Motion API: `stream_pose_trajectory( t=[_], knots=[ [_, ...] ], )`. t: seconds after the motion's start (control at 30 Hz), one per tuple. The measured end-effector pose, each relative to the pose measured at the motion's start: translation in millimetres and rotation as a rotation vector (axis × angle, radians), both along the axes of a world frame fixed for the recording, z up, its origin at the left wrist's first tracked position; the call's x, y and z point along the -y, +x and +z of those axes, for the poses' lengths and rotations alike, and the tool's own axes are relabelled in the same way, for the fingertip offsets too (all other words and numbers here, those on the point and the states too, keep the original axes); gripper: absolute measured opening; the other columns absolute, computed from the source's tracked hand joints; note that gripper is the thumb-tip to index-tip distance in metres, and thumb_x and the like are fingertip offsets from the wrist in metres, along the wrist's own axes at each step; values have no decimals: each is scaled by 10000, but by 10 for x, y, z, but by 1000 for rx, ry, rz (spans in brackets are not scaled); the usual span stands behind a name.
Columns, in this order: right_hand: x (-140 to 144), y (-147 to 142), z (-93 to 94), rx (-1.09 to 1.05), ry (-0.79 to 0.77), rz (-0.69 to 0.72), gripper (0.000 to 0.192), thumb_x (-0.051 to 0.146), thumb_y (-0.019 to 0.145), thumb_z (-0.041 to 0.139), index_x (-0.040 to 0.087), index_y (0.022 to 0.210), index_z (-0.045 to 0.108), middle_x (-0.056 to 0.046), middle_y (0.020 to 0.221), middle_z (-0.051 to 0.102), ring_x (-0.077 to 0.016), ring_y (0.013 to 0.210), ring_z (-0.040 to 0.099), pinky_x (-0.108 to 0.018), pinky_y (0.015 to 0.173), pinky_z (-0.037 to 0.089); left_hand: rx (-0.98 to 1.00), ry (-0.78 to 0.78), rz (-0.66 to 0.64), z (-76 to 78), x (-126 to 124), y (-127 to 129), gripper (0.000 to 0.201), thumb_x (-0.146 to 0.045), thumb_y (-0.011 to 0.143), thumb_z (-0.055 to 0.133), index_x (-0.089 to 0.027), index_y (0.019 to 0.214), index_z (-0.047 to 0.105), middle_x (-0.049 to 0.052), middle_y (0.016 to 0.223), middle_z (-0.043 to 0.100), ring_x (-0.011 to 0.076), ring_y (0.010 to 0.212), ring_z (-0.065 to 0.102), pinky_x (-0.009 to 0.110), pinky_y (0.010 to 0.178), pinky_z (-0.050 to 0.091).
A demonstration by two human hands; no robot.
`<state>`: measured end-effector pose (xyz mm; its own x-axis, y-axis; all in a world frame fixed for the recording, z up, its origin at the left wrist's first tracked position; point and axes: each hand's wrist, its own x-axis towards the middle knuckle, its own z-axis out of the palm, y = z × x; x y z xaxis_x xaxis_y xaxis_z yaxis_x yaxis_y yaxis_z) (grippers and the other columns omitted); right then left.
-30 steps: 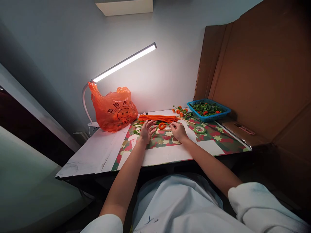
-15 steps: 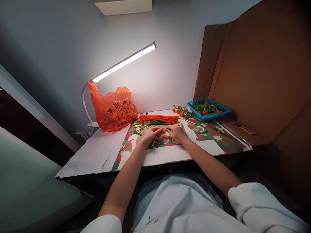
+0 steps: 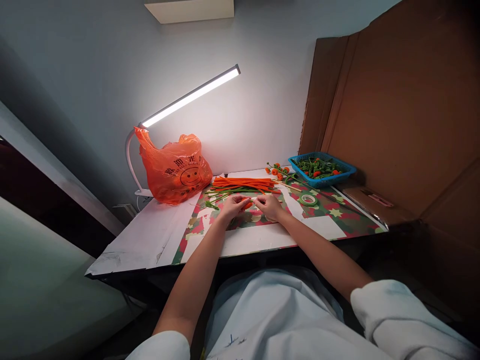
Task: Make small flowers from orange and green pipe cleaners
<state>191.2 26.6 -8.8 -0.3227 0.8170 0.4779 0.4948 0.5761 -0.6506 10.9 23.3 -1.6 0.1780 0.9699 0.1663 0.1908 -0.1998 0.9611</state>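
Over the near middle of the table, my left hand pinches a small orange flower, partly hidden by the fingers. My right hand is just to its right, thumb and fingertips closed on a thin green piece beside the flower, apparently its stem. A narrow gap separates the two hands. Beyond them lies a bundle of orange pipe cleaners, with green ones along its near side. A roll of green tape rests to the right of my right hand.
An orange plastic bag stands at the back left under a lit lamp. Finished orange flowers lie at the back, next to a blue basket of green and orange pieces. Tall cardboard walls the right side.
My right hand has come slightly down and its fingers are drawn closer together. The green stem that hung below my left hand no longer shows. Things on the table stay put.
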Motion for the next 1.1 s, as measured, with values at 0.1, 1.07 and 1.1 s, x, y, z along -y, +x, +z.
stream_pose_trajectory(
  t=[0.1,1.07,1.1],
  knots=[
    [-4,17,5,-52,-13,-41,333,361,811,446,196,537,355,42,495,351,-103,508,330,-255,525,215,-17,-9,-18,12,21,-21,538,-590,638,728,-110,880,715,7,618,598,51,465,396,194,443,290],
    [35,132,251,-711,-627,261,452,487,706,623,218,552,294,74,510,221,-65,452,162,-232,410,165,279,-247,-201,178,124,-41,452,-591,730,610,-143,673,593,12,586,529,78,494,446,209,457,313],
    [44,132,249,-686,-649,277,443,483,707,622,218,556,300,77,508,215,-65,451,159,-231,409,159,279,-295,-226,165,118,-36,477,-619,742,580,-144,723,614,21,622,557,88,515,480,208,468,337]
  ],
)
